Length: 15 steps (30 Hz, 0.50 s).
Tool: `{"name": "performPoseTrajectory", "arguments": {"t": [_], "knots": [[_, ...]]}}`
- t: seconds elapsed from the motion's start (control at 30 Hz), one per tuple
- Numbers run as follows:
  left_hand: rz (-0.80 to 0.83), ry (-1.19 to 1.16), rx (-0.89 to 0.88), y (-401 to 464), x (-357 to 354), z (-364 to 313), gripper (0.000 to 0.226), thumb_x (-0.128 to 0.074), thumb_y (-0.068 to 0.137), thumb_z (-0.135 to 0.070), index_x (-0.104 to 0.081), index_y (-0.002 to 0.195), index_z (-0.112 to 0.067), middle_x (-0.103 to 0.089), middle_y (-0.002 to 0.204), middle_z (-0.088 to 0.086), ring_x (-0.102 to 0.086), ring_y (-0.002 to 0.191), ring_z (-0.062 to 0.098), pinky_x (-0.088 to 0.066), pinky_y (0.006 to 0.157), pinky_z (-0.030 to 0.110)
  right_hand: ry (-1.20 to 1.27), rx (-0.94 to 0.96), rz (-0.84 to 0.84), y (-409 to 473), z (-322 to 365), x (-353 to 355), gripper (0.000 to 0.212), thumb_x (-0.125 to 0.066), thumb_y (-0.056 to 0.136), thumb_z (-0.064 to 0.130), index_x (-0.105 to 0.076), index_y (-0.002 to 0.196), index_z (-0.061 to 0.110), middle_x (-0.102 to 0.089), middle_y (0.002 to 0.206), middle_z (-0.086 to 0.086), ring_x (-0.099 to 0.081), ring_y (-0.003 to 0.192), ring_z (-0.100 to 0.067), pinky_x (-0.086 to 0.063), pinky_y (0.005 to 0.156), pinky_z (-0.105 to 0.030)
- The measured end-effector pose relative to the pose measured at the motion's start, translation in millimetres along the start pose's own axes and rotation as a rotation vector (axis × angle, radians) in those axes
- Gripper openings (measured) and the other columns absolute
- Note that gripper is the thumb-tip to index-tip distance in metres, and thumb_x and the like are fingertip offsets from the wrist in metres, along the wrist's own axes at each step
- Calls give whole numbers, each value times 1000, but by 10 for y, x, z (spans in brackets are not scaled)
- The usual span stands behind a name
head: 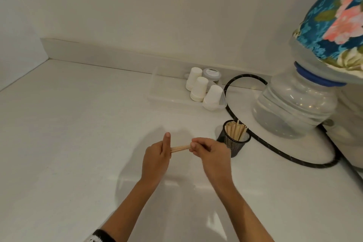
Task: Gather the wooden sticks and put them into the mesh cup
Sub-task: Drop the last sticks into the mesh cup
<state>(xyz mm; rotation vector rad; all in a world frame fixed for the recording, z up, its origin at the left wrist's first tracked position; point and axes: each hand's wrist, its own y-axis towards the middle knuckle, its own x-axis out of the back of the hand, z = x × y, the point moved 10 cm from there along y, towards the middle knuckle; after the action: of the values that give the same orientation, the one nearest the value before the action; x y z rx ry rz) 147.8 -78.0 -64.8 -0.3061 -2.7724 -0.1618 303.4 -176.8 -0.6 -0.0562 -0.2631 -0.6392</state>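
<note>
A small bundle of wooden sticks point(180, 148) lies level between my two hands above the white counter. My right hand point(209, 152) grips the bundle's right end with curled fingers. My left hand point(158, 155) stands flat and upright, its straight fingers pressing against the bundle's left end. The black mesh cup point(234, 143) stands just right of my right hand and holds several wooden sticks point(235, 130) upright.
A clear tray point(157, 96) with stacks of white paper cups point(199, 89) and a small jar point(212, 74) sits behind. A black hose point(275, 149) loops around a water dispenser bottle point(294, 102) under a floral cover point(337, 13) at right. The white counter point(78, 133) meets the wall behind.
</note>
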Motion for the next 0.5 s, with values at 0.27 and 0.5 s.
{"name": "performPoseTrajectory", "arguments": {"t": [0.27, 0.5], "knots": [[-58, 538, -155, 82, -97, 62, 29, -40, 99, -30, -63, 105, -13, -64, 111, 4, -55, 110, 27, -41, 88, 41, -716, 418, -210, 461, 1113, 1085, 13, -66, 84, 7, -74, 94, 5, -73, 85, -10, -65, 75, -24, -51, 76, -33], [83, 841, -221, 55, -285, 269, 59, -18, 92, -43, -51, 131, -12, -41, 147, 11, -33, 138, 29, -31, 104, 47, -1257, 219, 83, 926, 748, 1060, 20, -55, 90, 8, -70, 102, 10, -68, 100, -14, -62, 93, -31, -51, 81, -35]]}}
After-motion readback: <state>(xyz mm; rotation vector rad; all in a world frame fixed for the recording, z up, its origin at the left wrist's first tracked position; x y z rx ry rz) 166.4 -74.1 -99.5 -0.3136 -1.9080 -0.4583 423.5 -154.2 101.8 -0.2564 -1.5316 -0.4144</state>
